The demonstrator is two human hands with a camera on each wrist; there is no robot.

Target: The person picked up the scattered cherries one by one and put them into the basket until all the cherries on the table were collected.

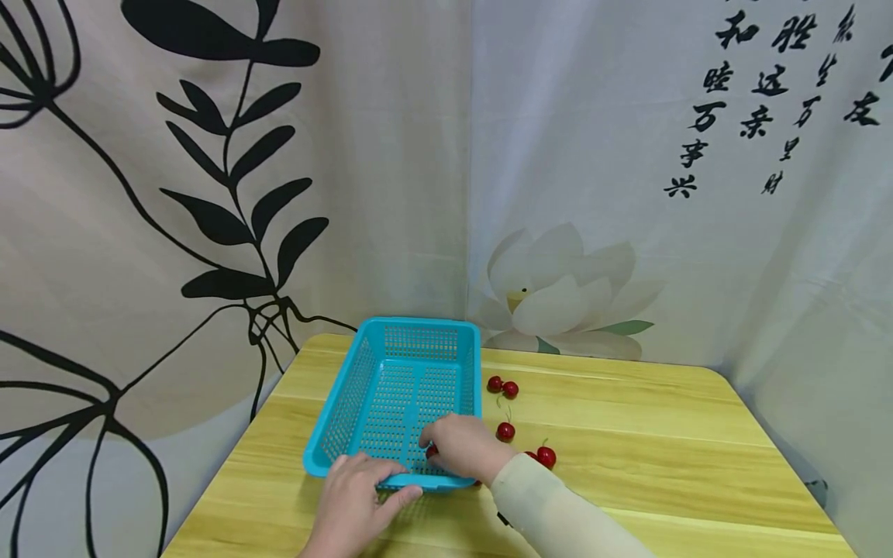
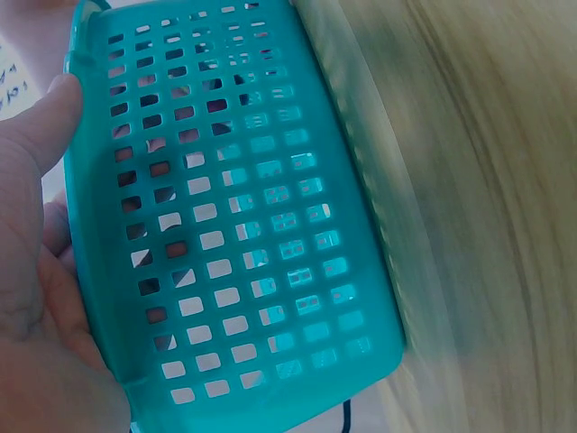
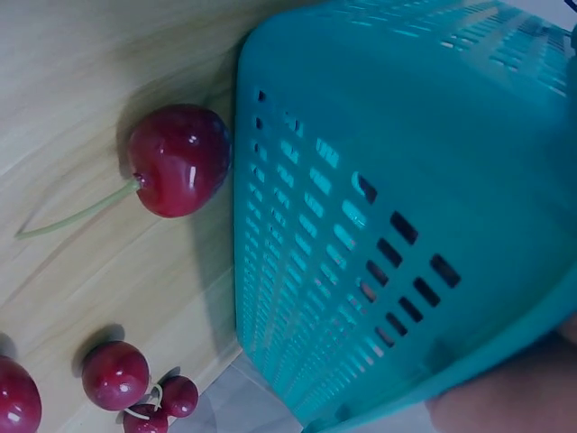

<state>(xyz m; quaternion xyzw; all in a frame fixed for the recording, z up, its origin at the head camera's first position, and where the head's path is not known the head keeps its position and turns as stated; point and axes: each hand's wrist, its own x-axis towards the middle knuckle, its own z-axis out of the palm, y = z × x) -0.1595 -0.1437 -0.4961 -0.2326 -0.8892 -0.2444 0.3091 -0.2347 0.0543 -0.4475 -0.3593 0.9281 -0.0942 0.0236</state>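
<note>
A blue perforated plastic basket point(image 1: 432, 341) stands on the wooden table. My left hand point(image 1: 354, 496) grips its near rim, thumb outside and fingers over the edge; the left wrist view shows the thumb point(image 2: 56, 122) against that rim. Over the near right part of the basket, my right hand point(image 1: 463, 448) pinches a dark red cherry point(image 1: 431, 451) inside the rim. Part of this cherry is hidden by the fingers. Along the basket's right side lie several cherries, among them one with a stem point(image 1: 505, 431) and another point(image 1: 546, 456) close to my right sleeve.
Farther back, a pair of cherries point(image 1: 511, 390) sits beside the basket wall. In the right wrist view a stemmed cherry point(image 3: 180, 161) lies close against the basket. A printed curtain point(image 1: 391, 194) hangs behind the wooden table point(image 1: 663, 434).
</note>
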